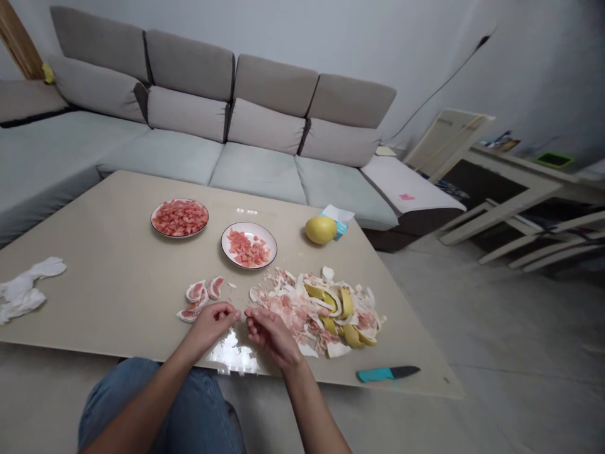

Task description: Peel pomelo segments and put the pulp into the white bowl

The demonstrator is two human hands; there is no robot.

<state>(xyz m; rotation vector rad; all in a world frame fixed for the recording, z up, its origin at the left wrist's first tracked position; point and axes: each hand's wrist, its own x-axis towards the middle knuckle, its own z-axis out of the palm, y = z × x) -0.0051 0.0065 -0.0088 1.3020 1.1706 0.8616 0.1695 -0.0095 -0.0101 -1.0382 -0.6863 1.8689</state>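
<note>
Over the table's near edge, my left hand (213,326) is closed, thumb and fingertips pinched together. My right hand (273,334) faces it a short gap away, its fingers curled in a pinch too. Whatever either pinch holds is too small to make out. Several pomelo segments (193,309) in white skin lie just beyond my left hand. To the right of my right hand spreads a heap of pomelo peel (347,302) and torn membrane. A white plate (265,238) with some pink pomelo flesh (246,250) stands beyond my hands.
A fuller plate (154,228) of pomelo flesh stands back left. A whole yellow pomelo (320,229) sits against a tissue pack (341,228). A knife (388,373) with a turquoise handle lies near the front right edge. Crumpled white tissue (28,287) lies far left; a sofa (258,167) stands behind.
</note>
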